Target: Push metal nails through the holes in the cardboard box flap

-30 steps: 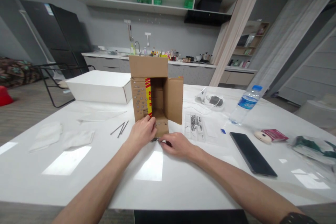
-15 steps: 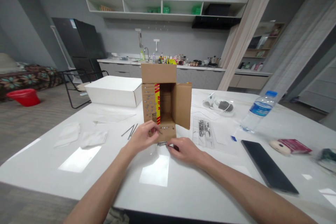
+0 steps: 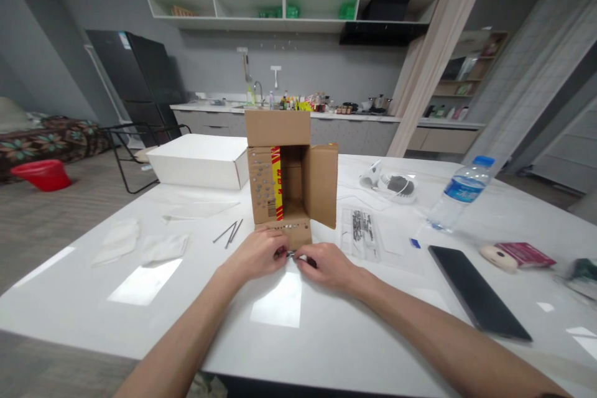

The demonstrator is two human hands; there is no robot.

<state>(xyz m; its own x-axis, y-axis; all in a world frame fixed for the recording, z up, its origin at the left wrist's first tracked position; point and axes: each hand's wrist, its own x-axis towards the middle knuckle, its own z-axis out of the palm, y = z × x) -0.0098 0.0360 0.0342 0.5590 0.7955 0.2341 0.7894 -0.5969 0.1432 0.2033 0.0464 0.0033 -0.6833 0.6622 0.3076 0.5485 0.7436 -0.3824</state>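
Between the forearms the white tabletop (image 3: 261, 342) runs from the fingers down to its near edge, a wide stretch marked by a bright reflection. Ahead, the way to the far edge is blocked by one upright cardboard box (image 3: 319, 189) with four flaps spread, the lowest reaching toward the hands. The left hand (image 3: 261, 253) and right hand (image 3: 326, 264) nearly meet before that flap, with a bundle of thin metal rods (image 3: 290, 254) lying between their fingertips (too small and covered to count). Both sets of fingers are curled in and narrow; whether either grips the rods, I cannot tell.

Toward the left edge lie three loose rods (image 3: 231, 236) and two folded white cloths (image 3: 163, 249), with one white box (image 3: 198, 165) at the far left corner. Toward the right edge are one compartmented case (image 3: 361, 236), one phone (image 3: 478, 292), one water bottle (image 3: 461, 193) and one red packet (image 3: 527, 254).
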